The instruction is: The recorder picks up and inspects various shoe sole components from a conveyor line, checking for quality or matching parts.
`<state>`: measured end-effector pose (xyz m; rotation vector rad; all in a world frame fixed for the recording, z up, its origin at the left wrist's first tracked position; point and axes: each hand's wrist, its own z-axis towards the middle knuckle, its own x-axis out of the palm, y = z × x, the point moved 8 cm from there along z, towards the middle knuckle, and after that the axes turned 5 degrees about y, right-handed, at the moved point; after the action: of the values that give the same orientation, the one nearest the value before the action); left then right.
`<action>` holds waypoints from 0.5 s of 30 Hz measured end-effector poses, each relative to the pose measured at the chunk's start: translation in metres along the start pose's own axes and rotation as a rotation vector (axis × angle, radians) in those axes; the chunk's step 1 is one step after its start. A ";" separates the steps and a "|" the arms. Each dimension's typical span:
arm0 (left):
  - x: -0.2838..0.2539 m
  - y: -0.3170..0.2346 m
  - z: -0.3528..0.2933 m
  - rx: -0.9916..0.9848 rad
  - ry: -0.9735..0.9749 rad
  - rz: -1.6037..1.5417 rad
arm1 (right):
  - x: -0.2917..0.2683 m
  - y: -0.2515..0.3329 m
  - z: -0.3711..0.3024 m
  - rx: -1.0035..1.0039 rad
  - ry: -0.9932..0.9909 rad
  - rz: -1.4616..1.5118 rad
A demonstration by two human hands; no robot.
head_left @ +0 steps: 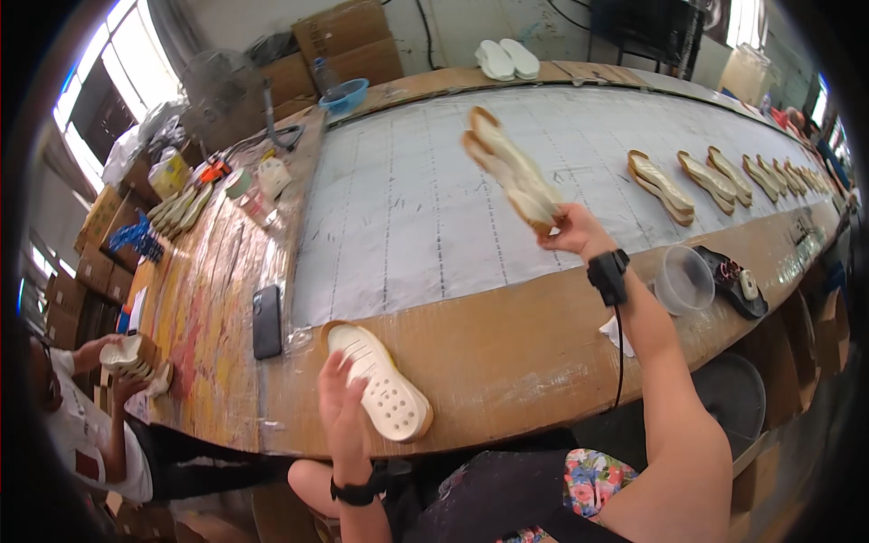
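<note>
My right hand [576, 233] reaches out over the white sheeted surface and grips the near end of cream shoe soles with tan rims [518, 176]. They are smeared by motion; they look like two side by side. A single cream sole [391, 395] with several round holes and slots lies near the table's front edge. My left hand [340, 407] is raised at its left side, fingers stretched and holding nothing. Its fingers overlap the sole's edge in view, and I cannot tell whether they touch it.
Several soles [661, 187] stand in a row along the right. A clear plastic tub [684, 281] and a dark sandal [735, 282] lie at the near right. A black phone [267, 322] rests at left. A co-worker's hands hold soles [132, 355]. White slippers [507, 60] sit at the back.
</note>
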<state>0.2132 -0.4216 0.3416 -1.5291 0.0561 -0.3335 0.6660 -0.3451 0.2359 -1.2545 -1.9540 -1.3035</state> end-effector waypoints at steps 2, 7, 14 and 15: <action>0.026 -0.010 0.006 -0.033 0.077 -0.126 | 0.069 -0.049 -0.036 0.046 0.173 -0.185; 0.037 -0.025 0.026 0.050 0.040 -0.694 | 0.185 -0.134 -0.111 -0.379 0.526 -0.649; -0.005 -0.019 0.016 0.115 -0.088 -0.802 | 0.250 -0.189 -0.211 -1.018 0.701 -1.125; -0.006 -0.017 0.016 0.133 -0.107 -0.820 | 0.250 -0.191 -0.215 -1.024 0.732 -1.036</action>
<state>0.2079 -0.4049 0.3582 -1.3749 -0.6810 -0.8807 0.3598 -0.4551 0.4346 0.2015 -1.3032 -2.9255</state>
